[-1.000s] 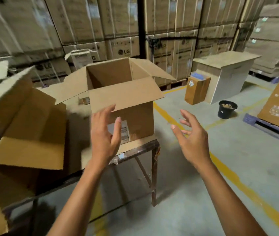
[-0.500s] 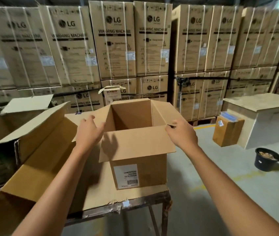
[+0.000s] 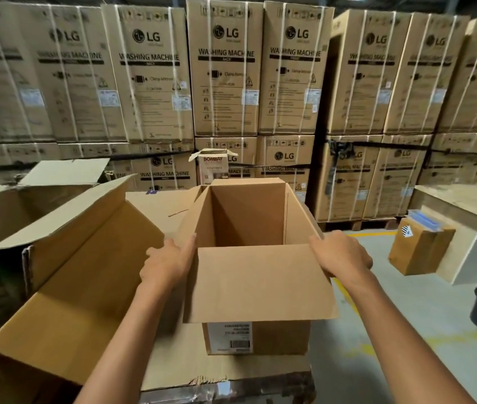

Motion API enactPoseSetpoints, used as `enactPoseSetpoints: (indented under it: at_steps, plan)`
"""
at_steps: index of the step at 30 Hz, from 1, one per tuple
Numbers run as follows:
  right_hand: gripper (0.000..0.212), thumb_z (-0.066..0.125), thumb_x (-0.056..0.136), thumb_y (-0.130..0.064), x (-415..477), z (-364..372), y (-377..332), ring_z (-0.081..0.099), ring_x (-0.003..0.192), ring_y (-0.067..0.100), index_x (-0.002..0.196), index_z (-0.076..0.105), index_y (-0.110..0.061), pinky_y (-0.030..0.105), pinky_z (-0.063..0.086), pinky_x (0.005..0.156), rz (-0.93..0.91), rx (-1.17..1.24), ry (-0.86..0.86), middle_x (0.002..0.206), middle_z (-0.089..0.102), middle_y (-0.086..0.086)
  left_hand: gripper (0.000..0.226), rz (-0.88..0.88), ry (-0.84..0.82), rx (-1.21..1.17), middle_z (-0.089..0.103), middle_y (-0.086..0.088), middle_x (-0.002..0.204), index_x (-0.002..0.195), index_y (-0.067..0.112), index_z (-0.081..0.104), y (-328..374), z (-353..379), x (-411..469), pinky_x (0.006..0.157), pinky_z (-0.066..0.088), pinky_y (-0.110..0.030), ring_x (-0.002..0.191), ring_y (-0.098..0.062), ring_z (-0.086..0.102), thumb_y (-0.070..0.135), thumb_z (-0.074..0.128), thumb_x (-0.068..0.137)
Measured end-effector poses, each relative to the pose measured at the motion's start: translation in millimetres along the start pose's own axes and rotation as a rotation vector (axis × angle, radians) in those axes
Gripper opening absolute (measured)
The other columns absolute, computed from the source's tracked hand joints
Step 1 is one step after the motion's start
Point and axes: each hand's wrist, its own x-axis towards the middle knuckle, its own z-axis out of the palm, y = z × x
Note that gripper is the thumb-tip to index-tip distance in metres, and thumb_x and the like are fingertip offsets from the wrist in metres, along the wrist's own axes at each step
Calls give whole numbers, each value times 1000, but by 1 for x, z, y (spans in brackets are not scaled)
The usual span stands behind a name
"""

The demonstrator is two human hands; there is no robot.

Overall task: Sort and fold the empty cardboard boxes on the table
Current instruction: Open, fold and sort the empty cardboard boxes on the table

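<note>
left hand (image 3: 167, 263): forearm extended, fingers curled, thumb out | right hand (image 3: 342, 255): forearm extended, fingers curled downward

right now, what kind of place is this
Most likely a warehouse: strapped LG washing machine cartons stacked high on pallets, a yellow floor line, and an open, empty box being handled.
</note>
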Motion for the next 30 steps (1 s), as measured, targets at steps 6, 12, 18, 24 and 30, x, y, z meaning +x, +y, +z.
enactPoseSetpoints:
  at_steps: [6, 12, 18, 24, 30]
  plan:
    - [42, 38, 95, -39, -6, 10, 1, 56, 90, 34, 113, 60, -9, 38, 44, 77, 56, 229, -41, 102, 60, 12, 70, 12, 159, -7, 64, -9, 113, 134, 15, 45, 6, 2, -8, 69, 41, -36, 87, -25, 59, 70, 23, 95]
    - [42, 37, 97, -36, -46, 27, 13, 59, 100, 39, 131, 52, -16, 45, 51, 84, 9, 381, 135, 116, 64, 15, 72, 20, 87, -58, 60, -5, 107, 135, 15, 49, -1, -6, -36, 61, 40, -30, 84, -20, 56, 70, 27, 95]
    - [66, 50, 96, -33, -101, 32, 46, 50, 130, 35, 157, 26, -24, 47, 45, 102, -11, 664, 66, 153, 45, 7, 68, -39, -54, -377, 58, -10, 119, 147, 11, 36, -22, -12, -80, 49, 44, -27, 82, -19, 59, 55, 50, 96]
    - [77, 61, 94, -11, -165, 30, 63, 53, 112, 26, 159, 22, -25, 35, 44, 96, 60, 1094, 35, 146, 48, 11, 39, -181, -27, -925, 57, -15, 122, 132, 11, 44, -38, 2, -127, 68, 43, -33, 94, -24, 57, 18, 56, 95]
    - [79, 62, 89, 5, -204, 31, 76, 51, 117, 17, 155, 31, -25, 30, 44, 94, 116, 1331, 66, 150, 43, 4, 62, -128, 234, -1053, 45, -2, 144, 152, 19, 33, -49, 23, -173, 93, 41, -37, 125, -26, 47, 7, 55, 95]
